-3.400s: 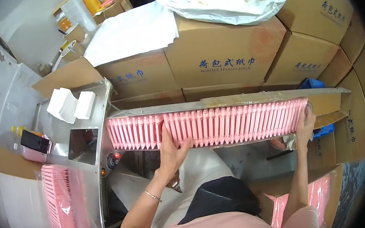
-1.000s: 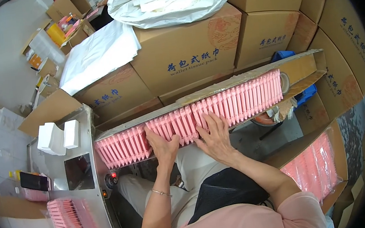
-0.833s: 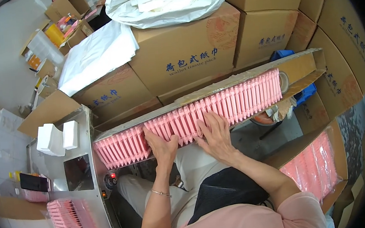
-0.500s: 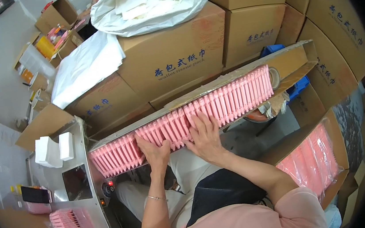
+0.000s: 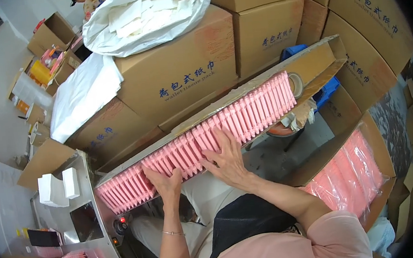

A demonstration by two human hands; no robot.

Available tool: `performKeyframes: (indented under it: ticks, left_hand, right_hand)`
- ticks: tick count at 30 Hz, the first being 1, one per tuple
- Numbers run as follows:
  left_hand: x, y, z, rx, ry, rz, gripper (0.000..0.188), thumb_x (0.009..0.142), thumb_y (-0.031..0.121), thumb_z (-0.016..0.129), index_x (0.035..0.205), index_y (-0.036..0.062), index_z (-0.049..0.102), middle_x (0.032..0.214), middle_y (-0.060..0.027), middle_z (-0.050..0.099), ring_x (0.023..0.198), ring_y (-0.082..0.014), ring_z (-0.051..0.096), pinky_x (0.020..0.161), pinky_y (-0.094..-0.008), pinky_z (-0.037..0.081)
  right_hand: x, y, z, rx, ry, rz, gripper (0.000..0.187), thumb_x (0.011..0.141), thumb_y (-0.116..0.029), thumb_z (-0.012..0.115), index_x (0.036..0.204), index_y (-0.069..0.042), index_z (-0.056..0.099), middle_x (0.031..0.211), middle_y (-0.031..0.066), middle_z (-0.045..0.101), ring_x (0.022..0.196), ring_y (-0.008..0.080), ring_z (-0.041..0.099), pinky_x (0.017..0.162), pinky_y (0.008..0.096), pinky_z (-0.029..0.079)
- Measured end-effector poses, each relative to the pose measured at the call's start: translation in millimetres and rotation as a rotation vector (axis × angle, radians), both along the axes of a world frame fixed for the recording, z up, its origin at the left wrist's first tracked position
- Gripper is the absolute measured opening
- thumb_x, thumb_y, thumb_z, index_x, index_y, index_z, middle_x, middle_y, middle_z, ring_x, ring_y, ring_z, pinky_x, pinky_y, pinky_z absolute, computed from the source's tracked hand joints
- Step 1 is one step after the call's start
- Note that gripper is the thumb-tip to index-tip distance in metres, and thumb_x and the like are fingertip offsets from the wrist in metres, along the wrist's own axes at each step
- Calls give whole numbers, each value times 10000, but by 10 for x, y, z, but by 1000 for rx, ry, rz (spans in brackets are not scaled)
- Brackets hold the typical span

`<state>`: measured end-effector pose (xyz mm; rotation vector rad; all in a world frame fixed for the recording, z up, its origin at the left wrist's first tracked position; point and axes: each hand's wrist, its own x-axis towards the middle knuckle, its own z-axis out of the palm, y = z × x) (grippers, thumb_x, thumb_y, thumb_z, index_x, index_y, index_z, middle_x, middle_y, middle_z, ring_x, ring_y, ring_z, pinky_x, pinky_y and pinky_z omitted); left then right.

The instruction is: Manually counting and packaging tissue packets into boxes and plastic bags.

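A long row of pink packets (image 5: pixel 193 143) stands tightly packed in a narrow tray (image 5: pixel 328 51), slanting up to the right toward a roll of tape (image 5: pixel 300 84). The left hand (image 5: pixel 166 184) and right hand (image 5: pixel 230 162), thumbs spread from fingers, rest open against the row, some packets between them.

My left hand (image 5: pixel 167 186) and my right hand (image 5: pixel 229 163) hide parts of the pink packs (image 5: pixel 260 111); the top edge crops the white sack (image 5: pixel 127 47), which covers some of a distant person (image 5: pixel 94 1)
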<state>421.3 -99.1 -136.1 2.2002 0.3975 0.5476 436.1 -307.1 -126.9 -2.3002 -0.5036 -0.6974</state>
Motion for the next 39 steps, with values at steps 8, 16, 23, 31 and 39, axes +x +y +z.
performKeyframes:
  ticks: [8,16,23,31,39]
  left_hand:
    - [-40,151,-119,32,-86,-33,1028,690,87,685,1495,-153,93,1504,-286,267,1387,-354,312,1172,-368,221]
    - [1,89,-153,-70,-127,-45,1042,663,106,686,1494,-157,115,1493,-330,277,1404,-401,295,1183,-417,209]
    - [-9,184,-125,4,-62,-28,1054,694,57,695,1512,-135,58,1551,-291,202,1462,-340,209,1206,-361,129]
    - [-32,139,2,-95,177,-113,1143,752,184,792,1523,-126,8,1591,-309,119,1478,-372,178,1217,-394,115]
    - [240,-178,-27,194,-2,8,1099,624,182,796,1459,-171,175,1428,-316,362,1343,-385,354,1179,-411,216]
  right_hand:
    - [245,-375,209,1070,561,44,623,1024,-205,559,1538,-47,244,989,99,595,879,186,679,740,300,577]
    - [324,-530,223,1213,754,-8,599,992,-170,564,1535,-80,327,951,117,587,917,252,687,772,353,585]
    - [555,-839,142,44,-169,-328,457,657,-98,667,1102,-21,732,1457,293,398,1343,472,379,1088,523,345]
    - [626,-1374,6,610,336,-395,912,733,-390,842,1402,62,418,1230,257,602,1193,353,575,1036,396,449]
    - [870,-1002,250,260,700,-189,1427,526,-618,895,1505,107,152,1507,347,292,1426,428,310,1188,444,273]
